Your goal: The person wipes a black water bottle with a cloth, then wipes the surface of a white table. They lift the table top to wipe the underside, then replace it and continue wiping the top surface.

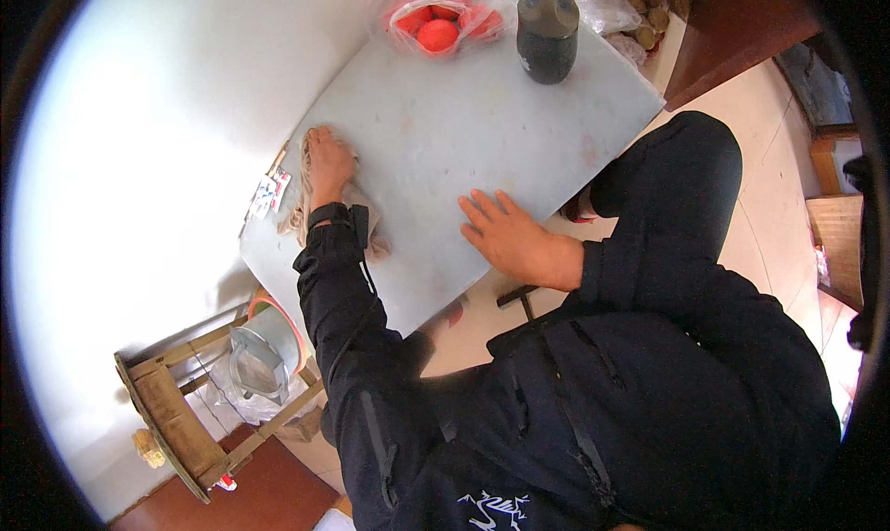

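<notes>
My left hand (329, 161), with a black watch at the wrist, presses on a crumpled beige cloth (301, 207) at the wall side of the grey table (445, 127). Its fingers are curled into the cloth, which spreads below it under the forearm. Flat on the table near the front edge, my right hand (518, 242) has its fingers apart and holds nothing. A dark bottle-like container (547, 40) stands at the table's far end. Beside it lies a clear plastic bag (480, 27) with several red round objects (437, 37).
A white wall (174, 127) borders the table. Small printed cards (268, 193) lie at that edge. A wooden frame (177, 420) and a pail with an orange rim (281, 322) are at lower left. More plastic bags (605, 6) lie beyond the far end.
</notes>
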A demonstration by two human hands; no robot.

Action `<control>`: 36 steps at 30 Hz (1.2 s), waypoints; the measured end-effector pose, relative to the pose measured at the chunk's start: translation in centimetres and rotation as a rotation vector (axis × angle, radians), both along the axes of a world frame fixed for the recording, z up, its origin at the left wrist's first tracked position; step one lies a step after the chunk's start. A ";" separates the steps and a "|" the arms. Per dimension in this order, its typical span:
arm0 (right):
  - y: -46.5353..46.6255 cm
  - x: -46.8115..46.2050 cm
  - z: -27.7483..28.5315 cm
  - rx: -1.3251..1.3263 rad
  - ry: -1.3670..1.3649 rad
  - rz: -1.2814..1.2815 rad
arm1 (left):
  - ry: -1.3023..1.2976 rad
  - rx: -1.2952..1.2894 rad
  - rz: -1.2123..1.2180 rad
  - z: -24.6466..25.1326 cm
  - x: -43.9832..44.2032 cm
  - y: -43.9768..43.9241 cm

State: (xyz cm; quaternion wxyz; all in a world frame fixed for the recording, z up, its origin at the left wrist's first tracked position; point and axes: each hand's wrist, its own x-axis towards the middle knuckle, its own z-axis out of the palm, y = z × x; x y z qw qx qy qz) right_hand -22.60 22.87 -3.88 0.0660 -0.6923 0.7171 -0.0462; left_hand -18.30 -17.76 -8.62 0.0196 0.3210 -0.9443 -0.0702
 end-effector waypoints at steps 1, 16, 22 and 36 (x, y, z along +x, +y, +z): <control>0.0 0.0 0.0 -0.013 0.006 -0.006 | 0.029 -0.024 -0.007 -0.2 -0.3 -0.8; -0.5 0.2 0.2 0.014 0.037 0.003 | 0.069 -0.074 -0.050 -0.1 0.8 0.3; -0.4 0.2 0.6 0.002 0.074 -0.008 | 0.094 -0.036 -0.071 0.6 2.6 5.4; -0.7 0.5 0.5 0.024 0.090 0.004 | -0.041 -0.181 -0.112 -1.3 -1.9 -5.1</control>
